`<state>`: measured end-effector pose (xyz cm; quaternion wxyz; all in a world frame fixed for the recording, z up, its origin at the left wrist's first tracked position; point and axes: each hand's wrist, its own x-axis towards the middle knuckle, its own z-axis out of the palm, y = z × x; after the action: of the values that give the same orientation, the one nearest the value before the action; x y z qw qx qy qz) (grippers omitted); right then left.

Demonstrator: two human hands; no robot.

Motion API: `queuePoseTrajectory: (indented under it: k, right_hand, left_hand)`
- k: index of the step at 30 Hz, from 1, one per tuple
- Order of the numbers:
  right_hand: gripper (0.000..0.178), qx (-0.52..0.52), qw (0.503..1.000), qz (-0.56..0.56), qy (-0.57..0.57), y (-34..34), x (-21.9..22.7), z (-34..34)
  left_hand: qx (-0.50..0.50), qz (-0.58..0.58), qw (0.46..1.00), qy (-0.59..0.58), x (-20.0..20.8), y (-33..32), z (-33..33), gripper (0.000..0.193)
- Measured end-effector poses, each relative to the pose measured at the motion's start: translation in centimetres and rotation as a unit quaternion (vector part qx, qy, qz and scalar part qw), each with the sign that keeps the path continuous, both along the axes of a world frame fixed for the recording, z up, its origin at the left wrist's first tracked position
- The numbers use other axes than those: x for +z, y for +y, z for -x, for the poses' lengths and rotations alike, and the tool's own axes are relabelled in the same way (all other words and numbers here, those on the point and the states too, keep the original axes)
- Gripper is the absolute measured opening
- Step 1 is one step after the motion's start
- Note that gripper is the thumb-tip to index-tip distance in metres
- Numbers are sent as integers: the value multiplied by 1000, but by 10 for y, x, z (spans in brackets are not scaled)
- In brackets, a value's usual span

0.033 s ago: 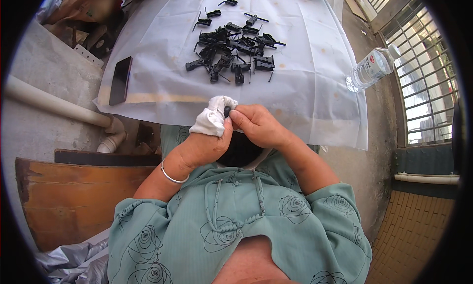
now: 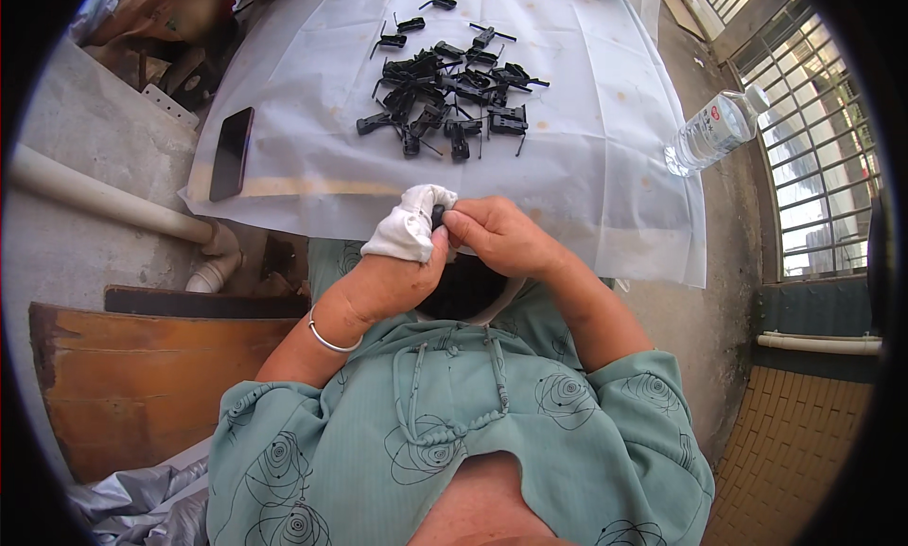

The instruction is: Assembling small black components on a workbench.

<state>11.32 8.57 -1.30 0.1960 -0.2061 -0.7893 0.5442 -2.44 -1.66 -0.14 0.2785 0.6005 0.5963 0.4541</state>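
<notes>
My hands meet just in front of the near table edge. White cloth, like part of a glove (image 2: 409, 222), covers the fingers of my left hand (image 2: 421, 262), while its thumb is bare. Between the hands a small black piece (image 2: 437, 217) is pinched; most of it is hidden, so its kind does not show. My bare right hand (image 2: 501, 236) grips it with thumb and bent forefinger. Below them a round container with a pale rim (image 2: 508, 300) and a dark inside sits at my lap. Beyond, a loose heap of small black plastic parts with thin arms (image 2: 426, 96) lies on the table.
A white plastic sheet (image 2: 586, 186) covers the table. A dark phone (image 2: 232, 153) lies at its left edge, and a clear water bottle (image 2: 714, 134) stands at its right edge. A pale pipe (image 2: 113, 201) and a wooden board (image 2: 161, 376) are at the left.
My right hand has shifted very slightly, and a little more of the black piece shows beside the white cloth. The heap, phone and bottle stay where they were.
</notes>
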Motion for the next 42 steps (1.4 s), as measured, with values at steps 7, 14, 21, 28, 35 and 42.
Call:
queuePoseTrajectory:
  k: [7, 14, 21, 28, 35, 42]
  right_hand:
    - [30, -205, 891, -353, -199, 41, -15, 27]
    - [26, -42, 917, -363, -162, 18, 10, -6]
    - [28, 30, 981, -128, -146, 9, 37, -19]
    - [24, -54, 933, -312, 171, -22, 18, -1]
    - [17, -160, 981, 35, 105, -9, 11, 4]
    - [22, -94, 993, -15, 69, -6, 17, -6]
  left_hand:
    - [28, -92, 976, 193, -1, 10, 15, 27]
    - [-40, -165, 962, 215, 21, 25, 22, 33]
    - [-135, 34, 989, -46, 13, 19, 20, 25]
    - [-23, 7, 972, -232, 5, 17, 4, 27]
    - [-8, 16, 943, -333, 2, 9, -4, 25]
    - [16, 42, 961, -274, 6, 9, 0, 25]
